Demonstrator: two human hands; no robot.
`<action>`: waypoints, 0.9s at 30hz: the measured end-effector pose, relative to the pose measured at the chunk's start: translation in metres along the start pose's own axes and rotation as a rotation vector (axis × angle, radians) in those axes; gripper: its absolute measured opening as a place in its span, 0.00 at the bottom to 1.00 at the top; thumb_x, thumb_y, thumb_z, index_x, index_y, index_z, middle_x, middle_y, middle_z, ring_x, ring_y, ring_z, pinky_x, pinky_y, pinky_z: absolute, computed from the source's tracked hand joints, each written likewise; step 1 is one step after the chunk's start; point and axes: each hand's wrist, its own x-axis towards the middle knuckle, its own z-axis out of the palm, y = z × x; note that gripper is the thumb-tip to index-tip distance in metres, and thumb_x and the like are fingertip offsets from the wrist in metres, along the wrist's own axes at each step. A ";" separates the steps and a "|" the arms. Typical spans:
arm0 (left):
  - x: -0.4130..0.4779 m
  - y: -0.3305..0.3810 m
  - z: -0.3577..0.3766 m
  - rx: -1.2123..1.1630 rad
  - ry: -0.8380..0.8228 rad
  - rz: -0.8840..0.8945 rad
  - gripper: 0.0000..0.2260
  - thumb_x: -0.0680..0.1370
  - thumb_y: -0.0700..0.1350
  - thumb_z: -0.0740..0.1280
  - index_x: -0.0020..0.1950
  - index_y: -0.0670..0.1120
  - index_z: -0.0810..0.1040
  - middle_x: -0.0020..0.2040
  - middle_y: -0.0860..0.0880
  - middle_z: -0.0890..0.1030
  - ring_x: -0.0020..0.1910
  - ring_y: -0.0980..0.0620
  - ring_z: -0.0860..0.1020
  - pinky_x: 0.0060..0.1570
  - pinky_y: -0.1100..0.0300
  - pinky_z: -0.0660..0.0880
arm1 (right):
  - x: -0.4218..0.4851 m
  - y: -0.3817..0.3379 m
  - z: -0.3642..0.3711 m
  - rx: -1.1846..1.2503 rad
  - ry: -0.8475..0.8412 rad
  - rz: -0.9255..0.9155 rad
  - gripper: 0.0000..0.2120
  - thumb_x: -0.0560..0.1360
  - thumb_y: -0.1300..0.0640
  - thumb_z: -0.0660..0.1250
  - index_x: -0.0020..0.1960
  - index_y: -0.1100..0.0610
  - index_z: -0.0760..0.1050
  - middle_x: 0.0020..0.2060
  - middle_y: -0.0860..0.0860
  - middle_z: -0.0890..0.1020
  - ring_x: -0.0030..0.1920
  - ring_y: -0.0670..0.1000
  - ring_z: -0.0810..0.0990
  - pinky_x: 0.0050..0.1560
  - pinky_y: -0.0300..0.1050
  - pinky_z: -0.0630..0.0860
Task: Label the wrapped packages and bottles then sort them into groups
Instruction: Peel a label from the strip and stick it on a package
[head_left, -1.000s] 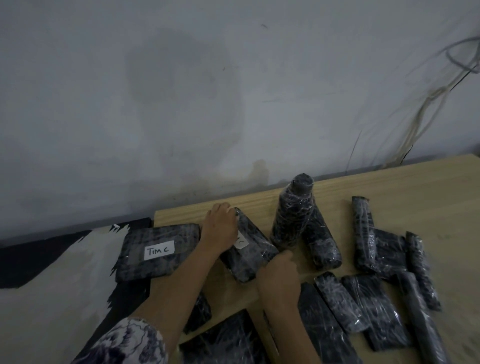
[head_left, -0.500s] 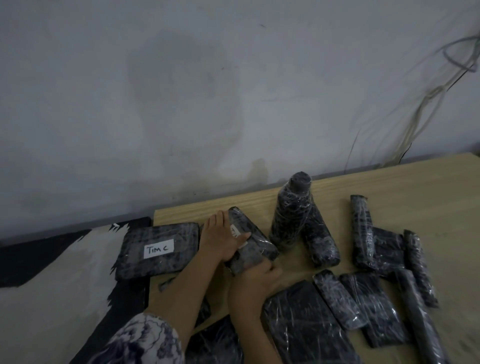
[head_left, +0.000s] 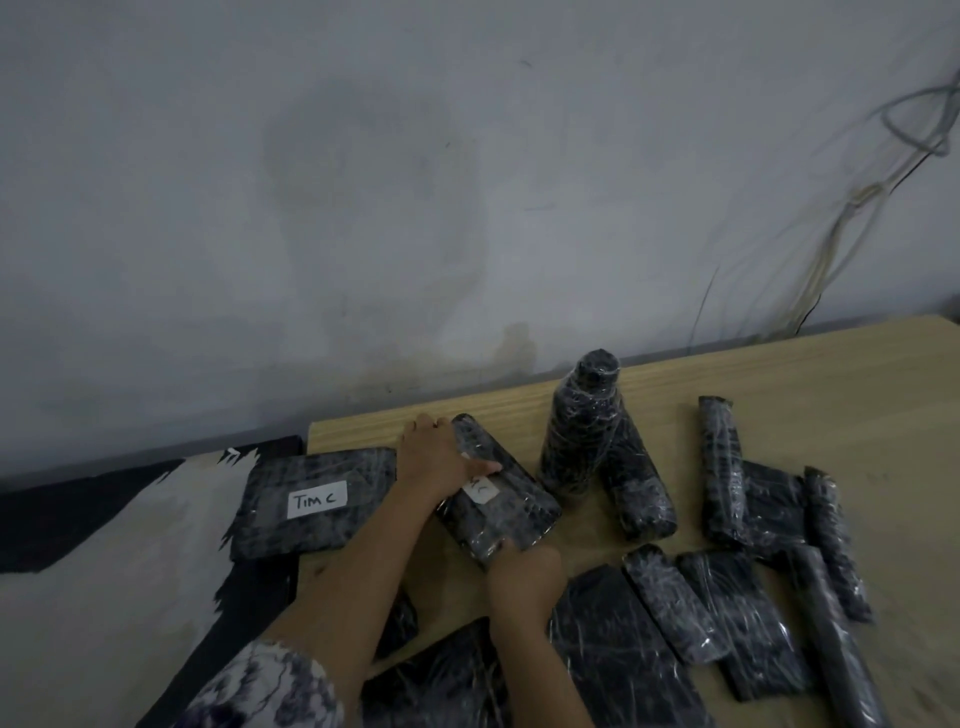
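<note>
A black wrapped package (head_left: 511, 512) with a small white label lies slanted on the wooden table (head_left: 779, 374). My left hand (head_left: 441, 457) lies over its far left edge, thumb pressing on the label. My right hand (head_left: 524, 571) grips its near corner. To the left, a flat wrapped package (head_left: 317, 501) bears a white label reading "Tim C". A wrapped bottle (head_left: 584, 426) stands upright just right of the held package.
Several more black wrapped packages and rolls (head_left: 727, 597) crowd the table's right and near side, one leaning against the bottle. A black-and-white cloth (head_left: 104, 571) covers the surface on the left. The grey wall with loose cables (head_left: 857, 197) runs behind.
My right hand has moved left onto the package's near corner. My left hand has slid over its far edge, thumb now on the label. The package has shifted slightly.
</note>
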 end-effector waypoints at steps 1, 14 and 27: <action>-0.002 0.001 -0.004 -0.007 0.043 -0.015 0.41 0.64 0.72 0.66 0.64 0.43 0.71 0.62 0.43 0.70 0.63 0.42 0.67 0.62 0.51 0.67 | 0.003 0.002 -0.003 -0.014 -0.025 0.016 0.10 0.79 0.66 0.59 0.52 0.72 0.75 0.43 0.57 0.77 0.41 0.52 0.72 0.39 0.40 0.68; -0.103 -0.004 0.006 -0.351 0.063 -0.335 0.35 0.70 0.65 0.68 0.63 0.37 0.70 0.73 0.37 0.56 0.71 0.39 0.59 0.65 0.52 0.65 | 0.035 -0.026 -0.024 -0.462 -0.099 -0.143 0.28 0.69 0.40 0.71 0.55 0.63 0.75 0.52 0.58 0.78 0.55 0.58 0.76 0.53 0.48 0.76; -0.128 0.007 0.014 -0.266 0.067 -0.378 0.52 0.72 0.63 0.67 0.75 0.36 0.37 0.74 0.38 0.55 0.73 0.41 0.57 0.67 0.55 0.63 | 0.041 -0.003 -0.018 -0.614 -0.149 -0.229 0.35 0.66 0.33 0.68 0.56 0.64 0.74 0.53 0.58 0.78 0.54 0.58 0.76 0.55 0.50 0.76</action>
